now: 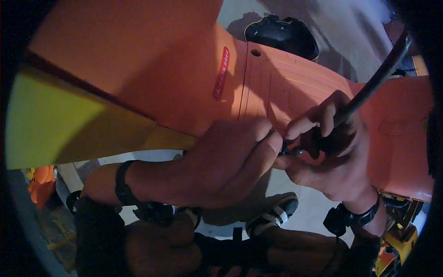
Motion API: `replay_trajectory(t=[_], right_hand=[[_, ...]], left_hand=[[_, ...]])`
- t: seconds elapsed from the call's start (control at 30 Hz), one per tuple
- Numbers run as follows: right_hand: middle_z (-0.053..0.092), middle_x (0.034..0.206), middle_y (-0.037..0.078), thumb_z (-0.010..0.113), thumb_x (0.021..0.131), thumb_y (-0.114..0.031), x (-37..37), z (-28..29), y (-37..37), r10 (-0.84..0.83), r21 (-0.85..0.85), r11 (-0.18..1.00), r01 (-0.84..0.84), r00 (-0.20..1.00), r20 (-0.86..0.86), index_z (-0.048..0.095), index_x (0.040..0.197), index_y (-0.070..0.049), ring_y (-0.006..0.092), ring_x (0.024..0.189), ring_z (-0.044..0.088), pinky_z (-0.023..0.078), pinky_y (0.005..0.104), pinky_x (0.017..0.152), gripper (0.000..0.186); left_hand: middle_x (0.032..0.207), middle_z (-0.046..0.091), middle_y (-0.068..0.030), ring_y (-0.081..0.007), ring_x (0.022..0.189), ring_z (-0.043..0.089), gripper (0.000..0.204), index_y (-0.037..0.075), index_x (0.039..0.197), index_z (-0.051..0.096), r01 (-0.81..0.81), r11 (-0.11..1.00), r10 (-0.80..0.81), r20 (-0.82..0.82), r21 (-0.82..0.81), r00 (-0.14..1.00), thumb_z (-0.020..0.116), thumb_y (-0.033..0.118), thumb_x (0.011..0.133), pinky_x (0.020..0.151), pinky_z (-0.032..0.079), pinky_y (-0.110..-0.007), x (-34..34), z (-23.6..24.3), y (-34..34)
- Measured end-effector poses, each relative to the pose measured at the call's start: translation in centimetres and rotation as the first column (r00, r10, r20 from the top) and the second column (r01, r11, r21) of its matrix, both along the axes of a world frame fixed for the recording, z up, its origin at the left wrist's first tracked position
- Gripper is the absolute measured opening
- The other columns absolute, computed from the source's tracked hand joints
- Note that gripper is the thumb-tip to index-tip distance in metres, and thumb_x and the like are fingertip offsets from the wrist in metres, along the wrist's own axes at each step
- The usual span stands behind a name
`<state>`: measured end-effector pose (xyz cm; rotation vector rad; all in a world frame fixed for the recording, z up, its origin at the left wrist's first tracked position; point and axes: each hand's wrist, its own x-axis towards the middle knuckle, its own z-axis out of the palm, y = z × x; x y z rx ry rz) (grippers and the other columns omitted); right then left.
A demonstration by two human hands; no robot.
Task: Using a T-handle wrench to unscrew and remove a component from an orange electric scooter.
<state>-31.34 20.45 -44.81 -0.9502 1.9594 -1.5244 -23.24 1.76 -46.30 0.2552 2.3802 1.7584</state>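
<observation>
A large orange plastic panel (180, 97) stretches across the view, with a red label on it. My two hands meet at its near edge. My left hand (226, 164) is closed, thumb against forefinger, on a small dark piece (284, 148) that is mostly hidden. Curled fingers of my right hand (318, 173) close around a long dark rod-like thing (376, 81), which rises to the upper right; whether it is stiff or a cable I cannot tell. A small metallic bit (299, 152) shows between the hands.
A yellow panel (60, 124) borders the orange one at left. Beyond the far edge, a black shell-like part (281, 37) lies on the pale floor. My shod foot (277, 212) is below. Orange pieces (42, 184) lie at left, yellow and dark parts (401, 240) at lower right.
</observation>
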Motion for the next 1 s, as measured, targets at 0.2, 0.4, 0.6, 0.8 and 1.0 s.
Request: replay_trajectory(t=[0.2,0.4,0.6,0.8,1.0], right_hand=[[0.063,0.085,0.008,0.077,0.061,0.007,1.1,-1.0,0.0,-0.097,0.008,0.995,0.098,0.991,-0.088,0.032,0.082,-0.011,0.0065,0.07,0.056,0.044,0.0191,0.057,0.053],[0.064,0.086,0.006,0.078,0.062,0.005,2.1,0.2,-0.5,-0.152,0.093,0.984,0.152,0.988,-0.011,0.033,0.082,-0.012,0.0044,0.062,0.047,0.041,0.0188,0.054,0.052],[0.064,0.087,0.007,0.078,0.064,0.004,0.9,-2.0,0.3,-0.145,0.214,0.966,0.147,0.989,-0.026,0.033,0.083,-0.012,0.0045,0.065,0.047,0.04,0.0191,0.056,0.051],[0.062,0.087,0.007,0.076,0.064,0.006,1.1,-4.0,0.7,-0.158,0.205,0.971,0.123,0.974,0.162,0.035,0.086,-0.011,0.0052,0.066,0.047,0.041,0.0198,0.057,0.05],[0.051,0.077,0.002,0.066,0.073,-0.004,-0.1,-4.4,3.6,-0.077,0.067,0.997,0.042,0.718,0.692,0.038,0.086,-0.01,0.0065,0.057,0.045,0.034,0.0204,0.048,0.032]], left_hand=[[0.071,0.055,-0.0213,-0.0341,0.069,0.058,0.027,-0.003,0.082,0.051,-0.066,0.996,0.049,0.26,0.055,0.964,0.039,0.017,0.095,0.061,0.042,-0.042,-0.4,0.9,0.8],[0.065,0.051,-0.0115,-0.0222,0.063,0.054,0.03,0.0,0.084,0.052,-0.156,0.948,0.024,0.424,0.278,0.905,0.038,0.024,0.097,0.061,0.042,-0.037,0.7,-0.5,1.0],[0.064,0.047,-0.0008,-0.0135,0.06,0.049,0.031,0.004,0.088,0.051,-0.273,0.863,-0.055,0.617,0.424,0.785,0.034,0.027,0.098,0.057,0.04,-0.032,-0.5,-2.9,1.8],[0.071,0.052,-0.011,-0.0248,0.06,0.053,0.022,0.001,0.092,0.05,-0.079,0.972,0.02,0.258,0.223,0.966,0.04,0.02,0.096,0.055,0.043,-0.04,0.4,-5.2,1.5],[0.087,0.056,-0.0208,-0.0387,0.082,0.059,0.022,-0.001,0.102,0.05,0.082,0.967,-0.106,-0.089,-0.239,0.99,0.049,0.018,0.092,0.069,0.047,-0.046,-0.1,-4.5,3.6]])
